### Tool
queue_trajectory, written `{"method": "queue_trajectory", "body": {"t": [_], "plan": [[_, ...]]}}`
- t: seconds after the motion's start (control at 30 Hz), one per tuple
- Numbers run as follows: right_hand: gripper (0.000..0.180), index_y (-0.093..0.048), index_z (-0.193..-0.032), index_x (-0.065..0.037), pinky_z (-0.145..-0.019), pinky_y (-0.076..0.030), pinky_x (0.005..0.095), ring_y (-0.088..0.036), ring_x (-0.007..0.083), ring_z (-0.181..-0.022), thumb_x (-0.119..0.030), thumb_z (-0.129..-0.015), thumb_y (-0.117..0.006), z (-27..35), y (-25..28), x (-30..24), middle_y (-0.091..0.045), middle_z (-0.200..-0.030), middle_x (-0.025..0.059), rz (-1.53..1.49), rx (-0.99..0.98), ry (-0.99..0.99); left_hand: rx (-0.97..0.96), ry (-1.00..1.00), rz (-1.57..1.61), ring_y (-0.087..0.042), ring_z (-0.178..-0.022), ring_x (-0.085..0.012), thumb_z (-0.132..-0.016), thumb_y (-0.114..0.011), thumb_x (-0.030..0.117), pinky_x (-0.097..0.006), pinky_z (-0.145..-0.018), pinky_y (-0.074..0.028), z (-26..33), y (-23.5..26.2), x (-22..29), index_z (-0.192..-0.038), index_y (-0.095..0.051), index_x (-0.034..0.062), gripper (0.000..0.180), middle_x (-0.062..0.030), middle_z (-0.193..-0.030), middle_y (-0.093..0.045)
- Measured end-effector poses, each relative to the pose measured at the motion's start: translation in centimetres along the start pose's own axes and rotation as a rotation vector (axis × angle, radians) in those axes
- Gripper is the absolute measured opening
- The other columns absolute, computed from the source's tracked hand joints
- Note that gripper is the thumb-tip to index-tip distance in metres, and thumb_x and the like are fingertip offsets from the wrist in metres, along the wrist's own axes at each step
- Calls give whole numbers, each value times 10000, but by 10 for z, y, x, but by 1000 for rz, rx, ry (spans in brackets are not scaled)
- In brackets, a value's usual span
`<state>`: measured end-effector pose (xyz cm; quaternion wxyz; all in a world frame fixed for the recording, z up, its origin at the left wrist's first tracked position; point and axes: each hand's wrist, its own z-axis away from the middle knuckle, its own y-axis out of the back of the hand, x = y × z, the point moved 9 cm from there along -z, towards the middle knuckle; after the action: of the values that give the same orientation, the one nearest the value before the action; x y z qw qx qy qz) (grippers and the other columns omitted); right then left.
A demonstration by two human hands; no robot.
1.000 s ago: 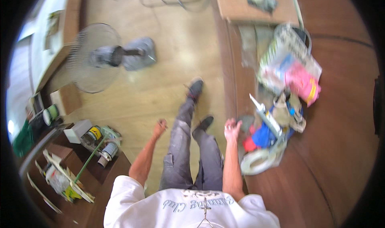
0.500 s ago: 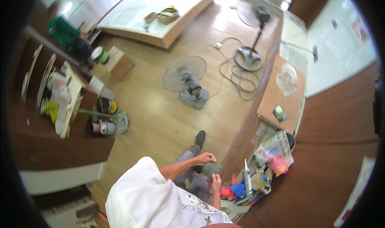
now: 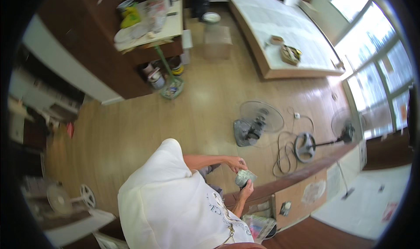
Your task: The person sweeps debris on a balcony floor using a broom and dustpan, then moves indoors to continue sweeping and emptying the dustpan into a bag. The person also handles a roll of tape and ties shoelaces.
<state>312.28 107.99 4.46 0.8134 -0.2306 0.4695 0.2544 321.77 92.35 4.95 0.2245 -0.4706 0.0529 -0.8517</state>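
A small grey-green sheet (image 3: 245, 176), speckled white and looking like sandpaper, is held between my two hands in front of my white shirt. The fingers of my left hand (image 3: 236, 163) pinch its upper edge. My right hand (image 3: 247, 189) grips the lower right edge, with its thumb along the sheet. Something dark shows under the sheet, too small to make out.
A grey fan (image 3: 249, 133) lies on the wood floor, near a standing fan (image 3: 305, 147) with a looped cable (image 3: 284, 159). A wooden board (image 3: 299, 201) bears a dark square. Beyond are a low bed platform (image 3: 280, 71), a cluttered shelf (image 3: 173, 28), a green-handled dustpan (image 3: 172, 88) and a cardboard box (image 3: 217, 42).
My view has swung to the left, so the fans and board now appear farther right. The sheet has tilted and shows a paler, speckled face. Both hands still hold it.
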Motion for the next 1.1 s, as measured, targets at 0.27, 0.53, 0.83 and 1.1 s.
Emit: {"method": "queue_trajectory", "body": {"t": [0.27, 0.53, 0.83, 1.1], "plan": [[346, -546, -1221, 55, -883, -469, 342, -585, 205, -1000, -172, -967, -482, 2, -128, -44, -608, -1117, 120, 121, -486, 4, 508, -295, 142, -590, -776, -129, -848, -710, 282, -293, -654, -509, 99, 55, 0, -1111, -627, 6, 390, -47, -892, -636], [270, -568, -1174, 16, -857, -474, 301, -604, 170, -958, -116, -958, -473, 89, -250, 25, -624, -1086, 73, 449, -1082, -186, 1040, -327, 415, -575, -700, -94, -826, -728, 246, -270, -609, -477, 277, 65, -110, -1044, -659, 52, 300, -8, -804, -639], [386, -496, -1268, 69, -939, -459, 353, -576, 223, -1075, -78, -912, -518, 242, -385, 104, -576, -1201, 145, 562, -1401, -394, 1372, -561, 660, -590, -744, -114, -825, -722, 252, -291, -642, -499, 444, 77, -229, -1014, -657, 35, 295, -13, -832, -648], [355, -536, -1256, 29, -901, -476, 351, -584, 197, -1007, -187, -975, -545, 426, -576, 233, -599, -1165, 125, 803, -1733, -300, 1840, -541, 627, -593, -770, -153, -847, -704, 258, -312, -668, -490, 693, 118, -363, -1013, -657, 13, 299, -80, -882, -671]]}}
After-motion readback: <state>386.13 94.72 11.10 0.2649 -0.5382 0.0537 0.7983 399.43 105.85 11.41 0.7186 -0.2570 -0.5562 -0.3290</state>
